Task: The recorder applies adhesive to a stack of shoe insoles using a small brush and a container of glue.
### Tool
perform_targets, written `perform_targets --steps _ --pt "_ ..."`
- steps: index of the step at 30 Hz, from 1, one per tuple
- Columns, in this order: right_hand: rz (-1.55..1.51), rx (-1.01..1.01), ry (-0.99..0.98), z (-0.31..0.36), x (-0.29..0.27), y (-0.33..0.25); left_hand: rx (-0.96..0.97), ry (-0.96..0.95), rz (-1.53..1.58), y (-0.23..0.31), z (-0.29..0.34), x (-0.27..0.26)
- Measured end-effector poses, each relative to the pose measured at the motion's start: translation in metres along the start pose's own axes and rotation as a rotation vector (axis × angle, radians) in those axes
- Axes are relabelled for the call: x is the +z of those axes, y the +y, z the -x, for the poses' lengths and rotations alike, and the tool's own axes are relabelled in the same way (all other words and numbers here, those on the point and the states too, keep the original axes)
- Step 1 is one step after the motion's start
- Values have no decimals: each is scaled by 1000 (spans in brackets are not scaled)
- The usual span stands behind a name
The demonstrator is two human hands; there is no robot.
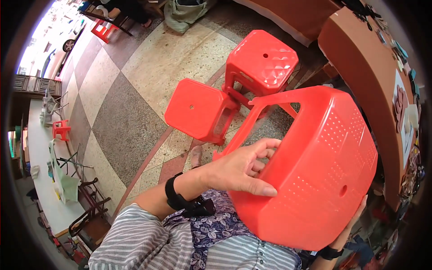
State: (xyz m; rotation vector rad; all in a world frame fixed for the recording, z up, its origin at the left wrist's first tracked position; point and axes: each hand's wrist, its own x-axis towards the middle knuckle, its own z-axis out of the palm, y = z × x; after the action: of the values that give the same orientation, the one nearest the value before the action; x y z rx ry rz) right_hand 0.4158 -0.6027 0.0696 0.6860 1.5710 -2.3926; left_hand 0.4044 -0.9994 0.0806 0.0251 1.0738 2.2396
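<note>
A red plastic stool [310, 175] is held up in front of my body, tilted so its dotted seat with a small hole faces me and its legs point away to the upper left. My left hand [252, 168] grips the near edge of its side, thumb on the outside and fingers curled in through the opening. At the far right edge of the seat my right hand [357, 216] holds on from beneath; most of its fingers are hidden behind the stool. Beyond stand two more red stools on the floor, a lower one [198, 108] and a taller one [263, 58].
A long brown table [360, 76] with scattered pieces curves along the right. To the left runs a white table [40, 171] with a small red stool [61, 129] on it and a wooden chair [92, 220] beside it. A grey-green sack [184, 15] lies on the tiled floor at the back.
</note>
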Motion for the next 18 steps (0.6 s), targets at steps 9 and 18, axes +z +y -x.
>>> perform_targets --steps 9,18 --pt "-18 -161 5 48 156 36 69 32 46 89 144 -64" --pt "254 -8 -246 10 280 177 287 403 -299 116 233 -201"
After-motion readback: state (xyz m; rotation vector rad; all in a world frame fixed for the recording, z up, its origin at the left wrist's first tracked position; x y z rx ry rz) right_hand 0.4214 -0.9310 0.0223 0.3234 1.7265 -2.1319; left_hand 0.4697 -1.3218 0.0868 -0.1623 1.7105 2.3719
